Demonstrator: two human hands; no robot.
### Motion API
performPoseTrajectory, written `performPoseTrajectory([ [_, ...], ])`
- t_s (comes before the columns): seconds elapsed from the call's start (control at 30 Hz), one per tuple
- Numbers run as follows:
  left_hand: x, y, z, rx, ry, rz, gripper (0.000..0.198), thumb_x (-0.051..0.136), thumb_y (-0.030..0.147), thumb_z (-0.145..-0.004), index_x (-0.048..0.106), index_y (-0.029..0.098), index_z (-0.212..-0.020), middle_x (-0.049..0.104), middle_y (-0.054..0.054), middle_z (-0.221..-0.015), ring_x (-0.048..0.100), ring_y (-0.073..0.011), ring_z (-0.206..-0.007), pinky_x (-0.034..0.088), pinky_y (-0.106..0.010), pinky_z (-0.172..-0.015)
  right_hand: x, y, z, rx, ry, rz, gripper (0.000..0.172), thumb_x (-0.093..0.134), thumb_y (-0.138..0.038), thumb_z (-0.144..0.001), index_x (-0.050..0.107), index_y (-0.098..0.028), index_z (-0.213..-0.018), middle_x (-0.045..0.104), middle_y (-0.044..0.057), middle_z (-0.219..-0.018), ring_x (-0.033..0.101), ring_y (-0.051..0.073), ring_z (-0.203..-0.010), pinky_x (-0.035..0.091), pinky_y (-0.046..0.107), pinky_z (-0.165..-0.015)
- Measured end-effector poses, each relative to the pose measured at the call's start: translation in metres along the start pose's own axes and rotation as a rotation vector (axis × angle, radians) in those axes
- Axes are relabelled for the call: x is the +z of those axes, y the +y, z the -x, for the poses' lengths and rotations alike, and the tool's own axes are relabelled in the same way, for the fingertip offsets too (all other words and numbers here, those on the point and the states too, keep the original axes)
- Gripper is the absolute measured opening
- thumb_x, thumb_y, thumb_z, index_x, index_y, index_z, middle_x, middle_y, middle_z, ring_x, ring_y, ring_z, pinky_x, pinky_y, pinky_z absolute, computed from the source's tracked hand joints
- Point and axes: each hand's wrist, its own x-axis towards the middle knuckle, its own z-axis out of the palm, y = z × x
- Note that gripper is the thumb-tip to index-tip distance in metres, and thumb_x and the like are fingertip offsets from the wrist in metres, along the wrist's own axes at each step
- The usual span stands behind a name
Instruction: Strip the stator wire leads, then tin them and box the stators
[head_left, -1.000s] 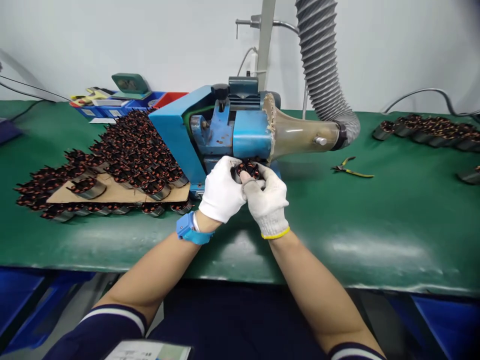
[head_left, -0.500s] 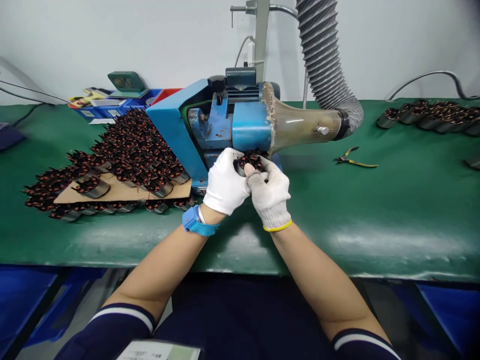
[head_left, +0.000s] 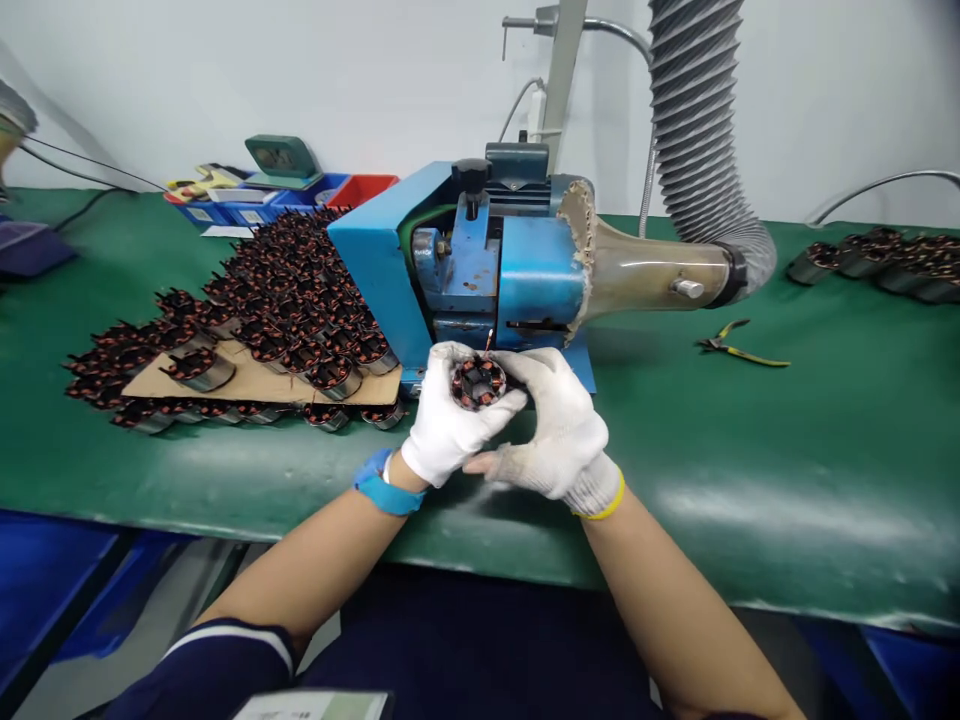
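A motor stator (head_left: 478, 383) with copper windings and a grey metal ring is tilted so its wound end faces me. My left hand (head_left: 450, 420), in a white glove, is wrapped round it from the left and below. One thin wire end (head_left: 490, 340) sticks up from its top edge. My right hand (head_left: 553, 420), in a white glove with a bare thumb tip, is beside the stator, thumb spread away from the fingers. Its fingertips reach the stator's upper right edge; whether they touch is unclear. Just behind both hands stands a blue belt-driven machine (head_left: 544, 265).
Many stators (head_left: 300, 270) are stacked at left, some on a cardboard sheet (head_left: 247, 378). More stators (head_left: 866, 255) stand at right, behind yellow-handled pliers (head_left: 742, 350). A clear funnel (head_left: 652, 270) joins the machine to a grey hose (head_left: 697, 130). Blue bins (head_left: 255, 208) sit at the back left.
The stator has come away from the machine's front, towards me, and its wound end now shows fully. My right thumb has come off it and the right hand has spread.
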Motion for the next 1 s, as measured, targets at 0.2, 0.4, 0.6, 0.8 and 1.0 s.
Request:
performPoseTrajectory([
  [0.2,-0.022,0.016,-0.009,-0.434,-0.471,0.566,0.055,0.052,0.052,-0.077,0.053,0.021,-0.123,0.067,-0.014,-0.107,0.069,-0.0298,-0.087,0.058,-0.052,-0.073,-0.009,0.002,-0.002,-0.061,-0.056,0.368,0.071,0.069,-0.055,-0.075,0.053,-0.019,-0.134,0.064,0.013,-0.105,0.064,0.029,-0.092,0.056,0.043,-0.077],
  [0.4,-0.033,0.020,-0.010,-0.461,-0.531,0.587,0.071,0.053,0.050,-0.066,0.056,0.019,-0.130,0.068,-0.018,-0.118,0.066,-0.0378,-0.108,0.057,-0.058,-0.076,-0.015,0.003,-0.002,-0.132,-0.038,0.298,0.062,0.060,-0.051,-0.084,0.050,-0.020,-0.136,0.065,0.012,-0.106,0.065,0.026,-0.093,0.057,0.039,-0.079],
  [0.6,-0.035,0.015,-0.006,-0.378,-0.548,0.595,0.068,0.070,0.042,-0.067,0.054,0.030,-0.131,0.058,-0.010,-0.137,0.061,-0.0325,-0.120,0.059,-0.049,-0.089,-0.019,0.002,-0.005,-0.286,-0.050,0.288,0.057,0.062,-0.041,-0.084,0.052,-0.016,-0.134,0.066,0.015,-0.113,0.063,0.029,-0.102,0.051,0.049,-0.093],
  [0.8,-0.017,0.023,0.000,-0.301,-0.508,0.401,0.060,0.080,0.032,-0.068,0.056,0.022,-0.122,0.066,-0.011,-0.121,0.066,-0.0289,-0.111,0.058,-0.043,-0.090,-0.014,0.003,0.004,0.203,0.233,-0.140,0.023,0.051,-0.038,-0.091,0.067,-0.022,-0.088,0.069,0.005,-0.084,0.065,0.018,-0.076,0.056,0.038,-0.080],
  [1.0,0.003,0.010,0.019,0.152,-0.077,-0.031,0.059,0.083,0.030,-0.064,0.048,0.022,-0.111,0.059,-0.005,-0.105,0.064,-0.0186,-0.090,0.055,-0.037,-0.085,-0.011,0.024,-0.010,0.833,0.737,-0.967,0.025,0.056,-0.043,-0.084,0.048,-0.022,-0.072,0.049,-0.009,-0.060,0.044,0.006,-0.046,0.059,0.033,-0.072],
])
